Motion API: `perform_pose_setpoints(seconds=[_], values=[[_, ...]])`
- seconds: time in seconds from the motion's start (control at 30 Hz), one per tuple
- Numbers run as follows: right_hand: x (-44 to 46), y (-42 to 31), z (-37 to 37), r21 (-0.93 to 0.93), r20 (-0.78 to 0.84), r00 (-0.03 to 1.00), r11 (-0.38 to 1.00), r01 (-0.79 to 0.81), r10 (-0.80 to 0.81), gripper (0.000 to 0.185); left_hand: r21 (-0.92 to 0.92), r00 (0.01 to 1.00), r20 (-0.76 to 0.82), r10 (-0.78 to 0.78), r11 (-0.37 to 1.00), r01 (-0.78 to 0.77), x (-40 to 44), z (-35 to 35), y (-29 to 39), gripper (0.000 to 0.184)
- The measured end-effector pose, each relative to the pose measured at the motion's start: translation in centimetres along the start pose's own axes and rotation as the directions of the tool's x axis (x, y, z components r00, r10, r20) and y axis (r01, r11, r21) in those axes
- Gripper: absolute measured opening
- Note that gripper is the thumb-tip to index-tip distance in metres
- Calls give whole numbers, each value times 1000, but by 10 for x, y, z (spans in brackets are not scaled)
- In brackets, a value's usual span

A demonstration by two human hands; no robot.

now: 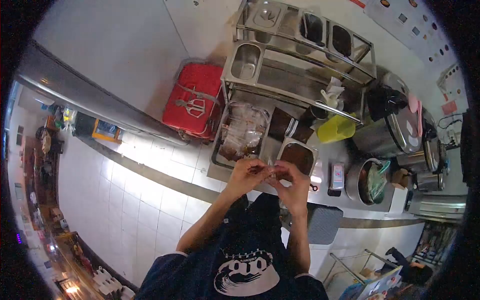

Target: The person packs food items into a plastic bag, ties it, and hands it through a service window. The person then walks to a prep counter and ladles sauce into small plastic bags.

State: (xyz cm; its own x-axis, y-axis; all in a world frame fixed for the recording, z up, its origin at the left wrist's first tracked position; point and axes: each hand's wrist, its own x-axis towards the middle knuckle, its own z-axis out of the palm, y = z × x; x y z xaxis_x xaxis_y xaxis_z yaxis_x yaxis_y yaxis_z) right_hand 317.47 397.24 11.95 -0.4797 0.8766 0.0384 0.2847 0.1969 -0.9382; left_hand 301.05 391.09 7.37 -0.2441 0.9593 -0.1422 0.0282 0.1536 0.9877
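Observation:
My left hand [247, 176] and my right hand [292, 186] meet in front of my chest, at the counter's near edge. Fingers of both are pinched together around a small, clear, plastic-looking item [272, 171] that is too small to name. Just beyond my left hand lies a metal tray [216, 155] with clear plastic bags [244, 127] of something brown in it. Behind my right hand is a metal container of dark brown contents [298, 156]. A dark packet [281, 125] lies between the tray and the yellow-green jug [336, 129].
A red case [193, 100] stands left of the counter. Behind is a metal rack [295, 85] with containers. To the right are a phone-like device [336, 178], a round pot [353, 182] and large metal pots [382, 137]. A grey stool [325, 226] stands below the counter.

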Motion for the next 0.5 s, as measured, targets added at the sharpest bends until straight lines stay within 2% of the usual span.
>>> perform_pose_setpoints(seconds=[0.07, 0.13, 0.17, 0.23, 0.27, 0.33, 0.37, 0.4, 0.43, 0.47, 0.5], values=[[-1, 19, 1, 31, -29, 1000, 1000, 4, -3, 34, 43, 1000, 16, -1, 999, 0, 1, 2, 6, 15], [-3, 20, 1, 65, -48, 999, 998, 4, -1, 33, 95, 995, -19, 97, 991, -95, -2, 4, -1, 13], [-3, 9, 1, 46, -63, 998, 999, 12, -9, 31, 95, 995, -17, 94, 991, -92, -2, 5, -4, 13], [-5, 8, 2, 27, -85, 996, 999, 17, -14, 30, 194, 976, 6, 218, 957, -215, 1, 8, -9, 10], [-6, 18, 4, 62, -103, 995, 998, 1, 5, 31, 193, 976, 12, 216, 957, -214, 1, 10, -11, 10], [-7, 32, 5, 96, -127, 991, 995, -16, 28, 32, -35, 967, 21, 255, 966, -254, 2, 14, -15, 6], [-6, 36, 5, 314, -96, 989, 946, -78, 114, 32, -36, 967, 26, 253, 967, -252, 1, 19, -17, 6], [-6, 39, 4, 514, -48, 981, 847, -137, 187, 31, -221, 989, 20, 149, 965, -141, -1, 23, -19, 4], [-6, 38, 1, 515, -51, 981, 847, -134, 187, 31, -396, 998, 32, 46, 918, -30, -1, 25, -17, 4], [-7, 36, -1, 488, -57, 976, 859, -158, 212, 31, -394, 998, 33, 48, 919, -31, -1, 23, -15, 4], [-8, 33, -3, 460, -63, 969, 869, -183, 237, 32, -115, 994, -31, 101, 988, -104, -2, 20, -13, 6]])
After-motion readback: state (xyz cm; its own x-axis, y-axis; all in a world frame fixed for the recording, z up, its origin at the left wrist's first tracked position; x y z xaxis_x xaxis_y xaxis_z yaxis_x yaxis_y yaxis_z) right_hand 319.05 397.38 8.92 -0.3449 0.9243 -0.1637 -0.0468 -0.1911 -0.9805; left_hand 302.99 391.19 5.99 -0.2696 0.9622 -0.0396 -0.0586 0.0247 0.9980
